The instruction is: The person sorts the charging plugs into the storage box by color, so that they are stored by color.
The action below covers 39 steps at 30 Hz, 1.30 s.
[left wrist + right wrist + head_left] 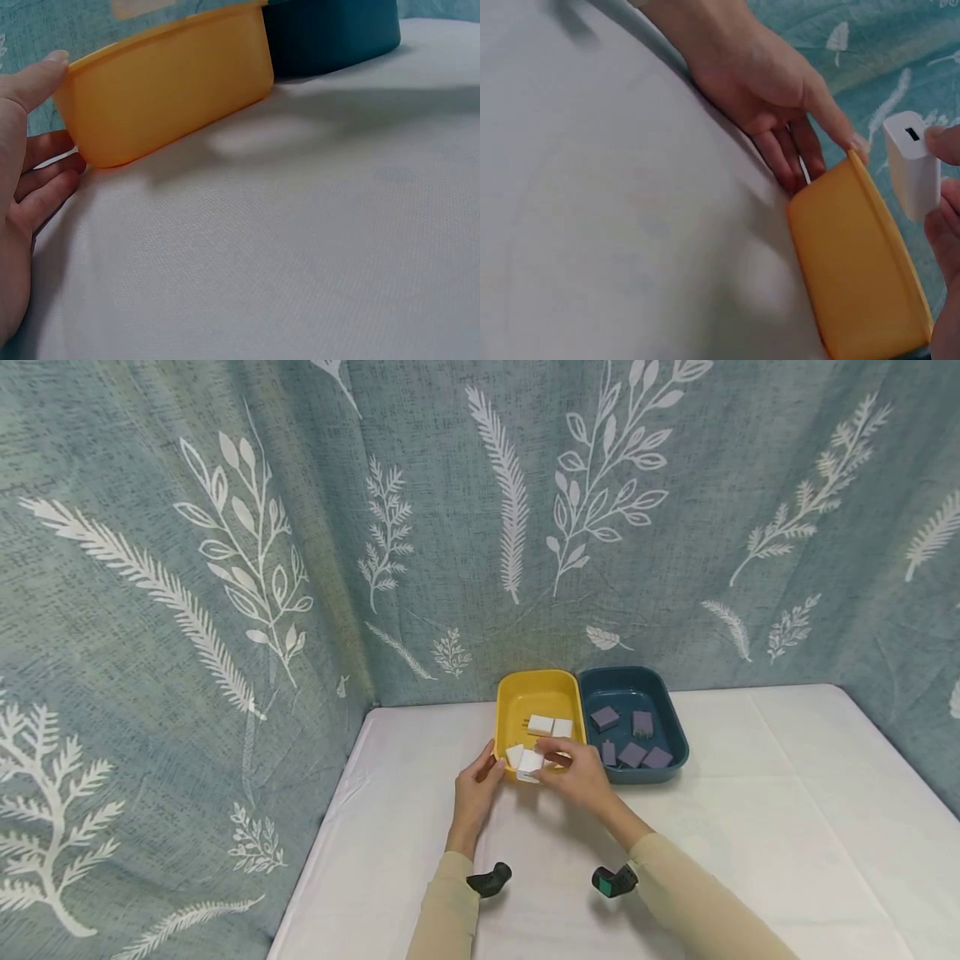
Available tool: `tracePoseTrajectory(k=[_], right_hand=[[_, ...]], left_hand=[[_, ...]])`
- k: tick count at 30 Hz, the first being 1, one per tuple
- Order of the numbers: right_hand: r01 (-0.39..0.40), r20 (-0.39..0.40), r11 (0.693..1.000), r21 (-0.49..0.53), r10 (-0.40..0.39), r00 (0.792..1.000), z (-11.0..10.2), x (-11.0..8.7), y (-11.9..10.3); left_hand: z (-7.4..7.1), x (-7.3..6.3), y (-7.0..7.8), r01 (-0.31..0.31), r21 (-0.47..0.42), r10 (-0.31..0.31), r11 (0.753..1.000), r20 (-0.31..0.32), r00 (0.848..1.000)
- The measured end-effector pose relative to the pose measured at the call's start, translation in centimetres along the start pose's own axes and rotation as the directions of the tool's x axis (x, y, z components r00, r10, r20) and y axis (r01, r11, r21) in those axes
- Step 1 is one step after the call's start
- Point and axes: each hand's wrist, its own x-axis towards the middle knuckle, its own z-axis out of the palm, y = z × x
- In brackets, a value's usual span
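Note:
In the head view my right hand (581, 777) pinches a white USB charger (529, 763) between thumb and fingers, above the near edge of a yellow bin (517, 687). A dark USB port shows on the end of the charger (909, 169) in the right wrist view. My left hand (476, 797) grips the bin's near left corner. The left thumb lies at the rim, and the left fingers (49, 184) touch the outer wall low down. Inside the bin lie several more white chargers (540, 725), some with prongs showing; the right hand partly hides others.
A dark blue bin (678, 727) stands against the yellow bin's right side and holds several purple-grey chargers (604, 718). Both stand on a white-covered table (750, 827), near the leaf-patterned curtain (450, 527). Black devices (489, 881) are worn at both wrists.

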Motion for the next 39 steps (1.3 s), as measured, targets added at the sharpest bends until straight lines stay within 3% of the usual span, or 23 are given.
tracePoseTrajectory(k=[4, 8, 17, 21, 28, 39], right_hand=[[0.010, -0.026, 1.000, -0.013, -0.011, 1.000, 0.0, 0.8, -0.3], [0.024, -0.060, 1.000, -0.018, -0.025, 0.998, 0.1, 1.6, -0.5], [-0.055, -0.127, 0.996, -0.065, 0.047, 0.991, 0.5, 3.1, -0.6], [-0.081, -0.135, 0.993, -0.083, 0.070, 0.988, 0.6, 3.5, -0.5], [-0.073, -0.161, 0.991, -0.115, 0.054, 0.985, 0.7, 4.3, -0.5], [-0.080, -0.153, 0.992, -0.096, 0.065, 0.986, 0.4, 4.2, 0.0]], left_hand=[[-0.4, -0.8, 1.9, 0.006, 0.020, -0.006, 1.000, 0.024, 1.000], [-0.4, -0.9, 2.1, 0.013, 0.025, -0.013, 1.000, 0.022, 1.000], [-0.5, -0.8, 2.3, 0.002, 0.043, -0.003, 0.999, 0.017, 1.000], [-0.5, -0.5, 1.9, -0.013, 0.045, 0.012, 0.999, 0.025, 1.000], [0.2, 1.0, -1.7, -0.011, 0.003, 0.011, 1.000, 0.003, 1.000], [0.2, 1.0, -2.4, 0.000, 0.016, 0.000, 1.000, -0.016, 1.000]])
